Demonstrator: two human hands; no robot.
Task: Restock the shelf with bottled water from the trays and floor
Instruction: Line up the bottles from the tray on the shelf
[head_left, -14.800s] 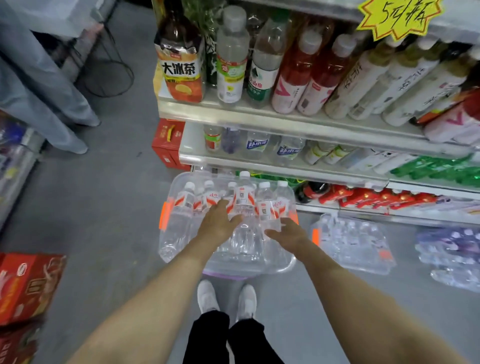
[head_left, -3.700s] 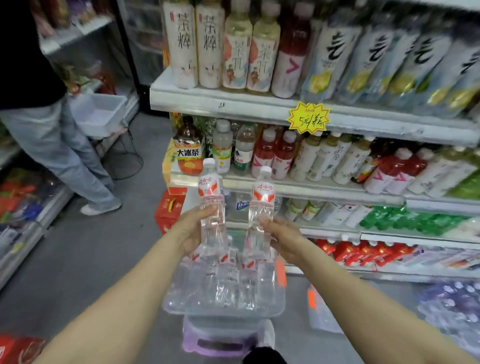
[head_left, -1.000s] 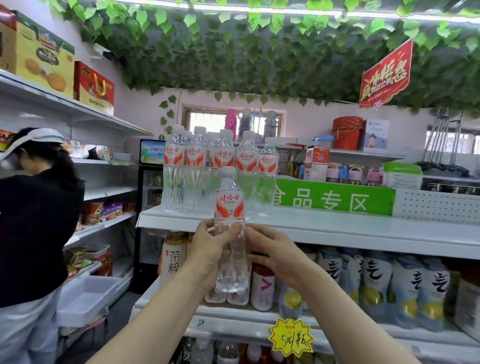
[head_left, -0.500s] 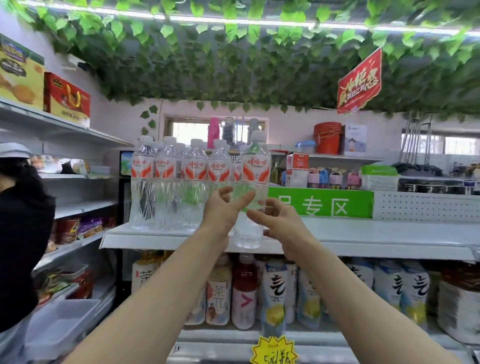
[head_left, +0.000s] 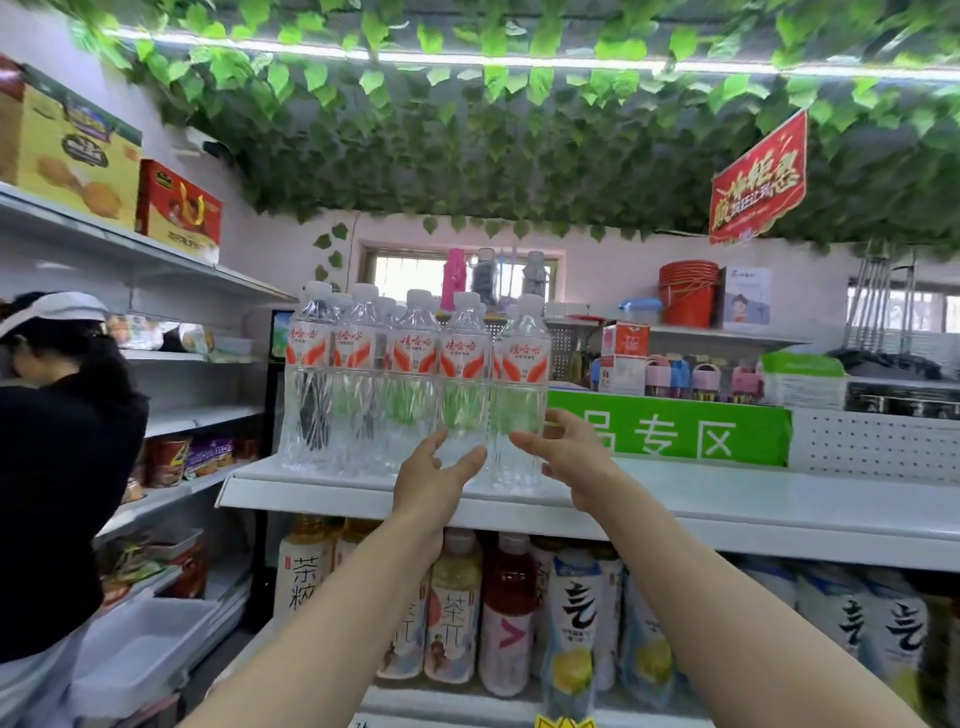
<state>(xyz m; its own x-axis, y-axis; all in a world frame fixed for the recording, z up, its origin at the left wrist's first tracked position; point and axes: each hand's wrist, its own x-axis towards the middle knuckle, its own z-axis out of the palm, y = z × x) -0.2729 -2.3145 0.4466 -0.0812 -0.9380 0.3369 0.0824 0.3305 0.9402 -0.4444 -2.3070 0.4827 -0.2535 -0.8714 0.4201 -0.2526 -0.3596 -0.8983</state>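
Near the shelved water bottles, left hand and right hand hover, grips wide.

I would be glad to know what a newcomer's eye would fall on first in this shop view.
First, the row of water bottles with red-and-white labels, upright at the left end of the top shelf, the left hand and right hand open at the two rightmost. Then the green leaf garland across the ceiling, with a red sign hanging at upper right.
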